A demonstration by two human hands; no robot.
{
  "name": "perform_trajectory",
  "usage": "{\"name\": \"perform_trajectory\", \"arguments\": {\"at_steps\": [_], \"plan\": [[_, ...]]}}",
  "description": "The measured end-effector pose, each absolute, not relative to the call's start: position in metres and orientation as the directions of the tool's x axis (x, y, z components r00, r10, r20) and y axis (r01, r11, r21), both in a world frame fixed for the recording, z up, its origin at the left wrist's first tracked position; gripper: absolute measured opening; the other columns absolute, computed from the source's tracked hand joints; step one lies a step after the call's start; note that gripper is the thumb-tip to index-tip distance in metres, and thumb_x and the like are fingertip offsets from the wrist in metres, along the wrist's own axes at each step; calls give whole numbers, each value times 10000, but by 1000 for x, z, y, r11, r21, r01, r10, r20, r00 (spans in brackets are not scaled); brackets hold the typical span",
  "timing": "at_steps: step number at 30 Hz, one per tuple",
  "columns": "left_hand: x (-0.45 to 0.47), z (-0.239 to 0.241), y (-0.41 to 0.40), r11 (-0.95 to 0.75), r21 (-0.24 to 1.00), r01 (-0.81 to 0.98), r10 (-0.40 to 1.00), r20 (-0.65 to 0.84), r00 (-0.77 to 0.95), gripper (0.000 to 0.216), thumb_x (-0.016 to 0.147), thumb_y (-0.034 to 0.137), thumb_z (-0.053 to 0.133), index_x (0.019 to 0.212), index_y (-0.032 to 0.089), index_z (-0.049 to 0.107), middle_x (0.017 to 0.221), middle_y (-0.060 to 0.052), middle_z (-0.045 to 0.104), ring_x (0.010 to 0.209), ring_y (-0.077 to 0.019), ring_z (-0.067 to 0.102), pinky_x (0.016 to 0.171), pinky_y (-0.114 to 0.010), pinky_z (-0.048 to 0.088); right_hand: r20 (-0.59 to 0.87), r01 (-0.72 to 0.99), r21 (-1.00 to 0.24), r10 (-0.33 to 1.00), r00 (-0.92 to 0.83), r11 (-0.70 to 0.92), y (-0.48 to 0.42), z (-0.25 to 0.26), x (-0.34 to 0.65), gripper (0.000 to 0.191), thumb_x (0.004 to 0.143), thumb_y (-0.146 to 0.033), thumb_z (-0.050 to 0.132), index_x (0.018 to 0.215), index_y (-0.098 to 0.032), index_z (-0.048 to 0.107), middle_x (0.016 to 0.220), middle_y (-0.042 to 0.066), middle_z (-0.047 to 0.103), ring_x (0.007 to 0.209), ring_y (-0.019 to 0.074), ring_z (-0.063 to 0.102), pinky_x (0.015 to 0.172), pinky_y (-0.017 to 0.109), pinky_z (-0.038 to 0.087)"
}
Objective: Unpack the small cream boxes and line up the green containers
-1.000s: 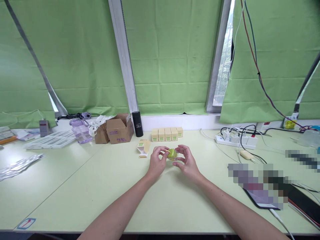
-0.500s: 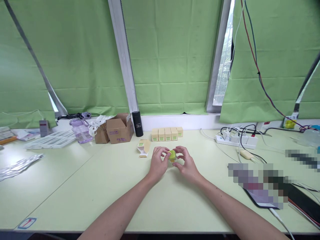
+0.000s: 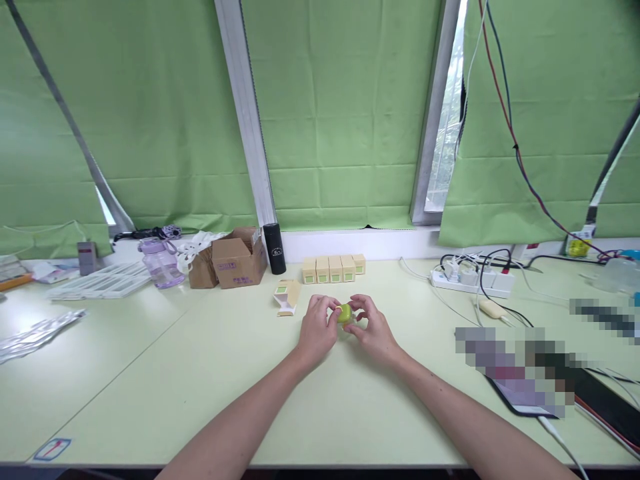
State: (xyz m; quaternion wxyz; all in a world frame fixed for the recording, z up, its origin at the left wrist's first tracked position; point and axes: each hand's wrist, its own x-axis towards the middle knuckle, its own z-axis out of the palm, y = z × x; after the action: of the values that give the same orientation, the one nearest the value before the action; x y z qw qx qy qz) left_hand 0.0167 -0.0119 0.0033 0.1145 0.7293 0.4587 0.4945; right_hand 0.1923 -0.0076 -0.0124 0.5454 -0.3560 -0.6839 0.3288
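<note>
1. The left hand and the right hand are both holding one small green thing. Their fingertips are pinching it from its two sides.
2. The small green thing is sitting between the hands, over the middle of the table. Something see-through is showing low on its right side, but it is too small to make out. I cannot tell if the thing is touching the table.
3. Just past the left hand, a small open carton is lying with its flaps spread. A strip of table top is showing between the two.
4. Farther back, little tan boxes are standing in a row near the white ledge at the back edge. More table top is lying between them and the fingers.
5. To the left, a black bottle is standing beside a brown box.
6. To the right, a white power strip is lying with cords around it. Nearer, a flat tablet is taking up room beside the right arm.
7. Both arms are reaching over the front edge. Between them, and left of the left arm, wide plain table top is stretching out.
</note>
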Motion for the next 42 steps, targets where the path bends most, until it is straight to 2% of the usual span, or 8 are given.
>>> {"name": "perform_trajectory", "arguments": {"at_steps": [5,9,14,19,28,37,40,42], "plan": [[18,9,-15,-600,607,522,739,669,71,127,991,270,559,873,243,597,1053,-56,688,1078,-232,607,872,-369,504,543,174,-808,826,-149,563,-6,-12,195,545,783,-238,747,1286,-293,542,1201,46,713,1125,255,650,935,439,501],[16,13,-12,-596,699,395,744,666,-56,128,989,333,580,918,232,613,1099,-72,708,1068,-222,647,840,-348,518,555,234,-790,823,-121,567,0,-13,200,550,788,-246,741,1300,-300,547,1267,57,703,1143,267,625,906,435,484],[6,5,9,-437,889,135,861,457,-225,330,881,521,687,854,200,618,1007,-80,719,906,-208,675,674,-299,547,534,286,-809,846,-8,513,27,-20,219,485,784,-273,705,1259,-289,604,1276,63,713,1048,262,636,902,452,479],[-3,-11,28,-219,976,-12,953,212,-216,470,721,590,816,762,179,591,769,-32,674,690,-171,667,547,-276,565,468,384,-837,874,134,389,68,-35,252,479,740,-274,678,1219,-262,668,1211,67,750,1041,265,657,953,480,495],[-5,-14,28,-84,989,-121,984,63,-166,360,773,432,826,736,169,583,712,-31,693,580,-154,686,588,-313,616,380,622,-752,915,134,221,108,-44,289,496,787,-157,594,1277,-175,666,1238,148,741,1085,305,675,1015,475,479],[-2,-7,22,-5,976,-219,989,-28,-146,220,818,260,749,729,171,568,638,-33,689,532,-155,678,583,-306,617,371,709,-682,921,121,181,113,-48,291,624,784,-128,609,1405,-163,566,1322,174,691,1222,349,619,1075,485,437],[-1,-4,21,19,966,-258,990,-53,-129,184,811,215,714,726,171,557,623,-48,692,536,-163,681,586,-309,617,457,712,-662,878,140,232,105,-40,287,698,794,-147,584,1482,-168,465,1432,164,597,1356,359,491,1137,530,392],[0,-2,19,34,958,-285,992,-68,-111,151,801,184,674,718,171,549,616,-61,693,537,-171,680,576,-313,612,614,708,-596,783,98,378,94,-30,279,643,813,-144,549,1452,-181,482,1429,144,577,1378,359,440,1158,567,378]]}}
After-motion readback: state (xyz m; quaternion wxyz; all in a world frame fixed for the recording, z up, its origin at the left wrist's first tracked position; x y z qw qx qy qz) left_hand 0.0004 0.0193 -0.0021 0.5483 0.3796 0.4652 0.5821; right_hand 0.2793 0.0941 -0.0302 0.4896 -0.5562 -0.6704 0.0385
